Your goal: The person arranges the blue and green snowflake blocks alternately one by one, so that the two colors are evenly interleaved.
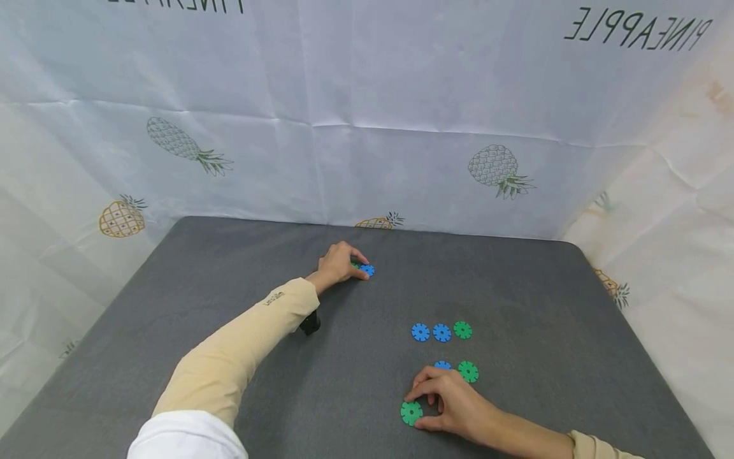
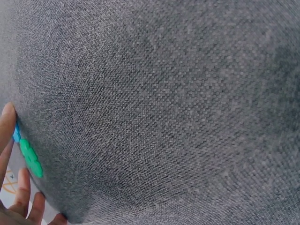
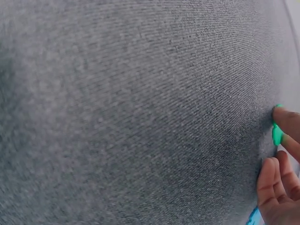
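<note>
On grey cloth [image 1: 545, 306], a green disc [image 1: 411, 413] sits between right fingers [image 1: 425, 387].

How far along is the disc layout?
Looks done: the row of three discs, blue, blue, green, with neither hand on it. In hand: left hand pinches a blue disc next to a green one; right hand pinches a green disc. Remaining, probably: releasing both. The nearer row shows only two discs, so may be one short, though the right hand could hide more.

One bench [image 1: 527, 280], four blue discs [image 1: 420, 332] and four green discs [image 1: 411, 413], partly hidden ones included, two hands [image 1: 337, 262] [image 1: 457, 401].
</note>
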The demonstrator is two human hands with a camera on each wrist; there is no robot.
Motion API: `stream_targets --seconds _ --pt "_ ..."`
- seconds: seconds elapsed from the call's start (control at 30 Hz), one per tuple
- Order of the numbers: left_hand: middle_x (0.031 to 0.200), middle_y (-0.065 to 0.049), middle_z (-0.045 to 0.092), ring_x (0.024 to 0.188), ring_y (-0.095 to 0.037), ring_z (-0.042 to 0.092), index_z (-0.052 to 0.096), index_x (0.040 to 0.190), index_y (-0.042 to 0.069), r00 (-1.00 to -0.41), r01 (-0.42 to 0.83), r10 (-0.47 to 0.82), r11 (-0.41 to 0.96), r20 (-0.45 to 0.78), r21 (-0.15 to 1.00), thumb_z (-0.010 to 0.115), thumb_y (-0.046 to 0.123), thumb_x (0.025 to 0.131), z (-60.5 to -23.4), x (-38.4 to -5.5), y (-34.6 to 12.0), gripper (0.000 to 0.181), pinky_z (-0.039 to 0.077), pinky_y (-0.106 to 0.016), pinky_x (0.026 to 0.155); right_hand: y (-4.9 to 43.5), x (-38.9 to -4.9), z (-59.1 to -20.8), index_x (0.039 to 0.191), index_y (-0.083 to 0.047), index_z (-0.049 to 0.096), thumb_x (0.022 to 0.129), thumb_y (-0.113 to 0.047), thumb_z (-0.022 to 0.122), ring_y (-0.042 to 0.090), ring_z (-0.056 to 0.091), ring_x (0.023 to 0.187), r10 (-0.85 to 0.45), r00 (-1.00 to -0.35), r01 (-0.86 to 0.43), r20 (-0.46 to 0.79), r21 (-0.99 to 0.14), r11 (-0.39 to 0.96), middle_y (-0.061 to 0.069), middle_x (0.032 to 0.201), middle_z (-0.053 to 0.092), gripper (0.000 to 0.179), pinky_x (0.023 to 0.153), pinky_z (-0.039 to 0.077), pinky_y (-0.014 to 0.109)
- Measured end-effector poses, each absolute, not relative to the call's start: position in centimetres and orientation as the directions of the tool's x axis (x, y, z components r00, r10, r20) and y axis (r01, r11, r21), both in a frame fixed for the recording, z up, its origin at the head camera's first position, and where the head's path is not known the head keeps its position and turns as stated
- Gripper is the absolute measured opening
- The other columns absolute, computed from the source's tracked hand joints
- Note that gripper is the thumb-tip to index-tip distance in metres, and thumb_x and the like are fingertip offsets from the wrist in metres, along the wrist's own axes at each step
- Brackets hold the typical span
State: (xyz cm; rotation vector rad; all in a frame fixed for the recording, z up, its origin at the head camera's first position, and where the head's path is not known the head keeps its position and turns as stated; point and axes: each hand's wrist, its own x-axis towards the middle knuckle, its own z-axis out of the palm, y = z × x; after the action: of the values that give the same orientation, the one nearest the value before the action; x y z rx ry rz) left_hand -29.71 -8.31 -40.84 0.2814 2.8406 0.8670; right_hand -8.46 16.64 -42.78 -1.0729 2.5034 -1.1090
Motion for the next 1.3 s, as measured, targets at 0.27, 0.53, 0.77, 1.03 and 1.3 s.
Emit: stream_targets --seconds 0.27,0.53,0.77,1.03,1.3 --pt "0.124 -0.003 0.063 0.112 -0.025 0.057 0.077 0.102 0.02 -0.969 0.141 0.23 0.818 -0.093 0.558 0.084 0.028 0.074 -40.8 -29.9 -8.3 0.03 0.044 -0.051 0.089 16.8 -8.6 -42.9 0.094 -0.012 0.073 0.074 -0.01 0.084 -0.004 0.053 0.067 -0.65 -0.736 -0.557 0.192 -0.717 0.419 -0.008 0.083 0.063 0.022 0.053 0.048 0.014" --pt "0.124 -0.003 0.063 0.111 -0.026 0.057 0.077 0.103 0.02 -0.968 0.141 0.232 0.811 -0.091 0.568 0.084 0.028 0.074 -40.9 -29.8 -8.4 0.03 0.044 -0.051 0.088 17.3 -9.4 -42.6 0.094 -0.009 0.072 0.075 -0.01 0.082 0.002 0.061 0.072 -0.571 -0.803 -0.445 0.171 -0.808 0.385 -0.006 0.083 0.065 0.021 0.063 0.055 0.022" --pt "0.125 -0.003 0.063 0.112 -0.026 0.057 0.077 0.103 0.02 -0.969 0.131 0.226 0.811 -0.098 0.57 0.084 0.028 0.074 -40.9 -29.7 -8.3 0.031 0.044 -0.051 0.089 17.9 -10.7 -42.3 0.097 -0.005 0.073 0.075 -0.009 0.082 0.009 0.062 0.076 -0.461 -0.877 -0.34 0.139 -0.857 0.388 0.001 0.087 0.066 0.024 0.067 0.056 0.025" --pt "0.126 -0.003 0.062 0.114 -0.026 0.056 0.077 0.103 0.021 -0.971 0.127 0.22 0.812 -0.097 0.569 0.084 0.029 0.074 -41.0 -29.7 -8.2 0.031 0.043 -0.052 0.09 18.4 -12.5 -41.2 0.1 -0.001 0.072 0.075 -0.008 0.082 0.012 0.063 0.079 -0.395 -0.915 -0.261 0.083 -0.868 0.422 0.006 0.089 0.067 0.027 0.07 0.056 0.023" --pt "0.124 -0.003 0.063 0.111 -0.026 0.057 0.078 0.102 0.021 -0.971 0.13 0.22 0.814 -0.093 0.567 0.085 0.029 0.073 -40.9 -29.7 -8.1 0.03 0.046 -0.049 0.085 18.7 -15.7 -40.4 0.103 -0.005 0.073 0.08 -0.016 0.08 0.014 0.066 0.082 -0.356 -0.93 -0.264 0.086 -0.832 0.488 0.004 0.09 0.07 0.026 0.068 0.055 0.024"
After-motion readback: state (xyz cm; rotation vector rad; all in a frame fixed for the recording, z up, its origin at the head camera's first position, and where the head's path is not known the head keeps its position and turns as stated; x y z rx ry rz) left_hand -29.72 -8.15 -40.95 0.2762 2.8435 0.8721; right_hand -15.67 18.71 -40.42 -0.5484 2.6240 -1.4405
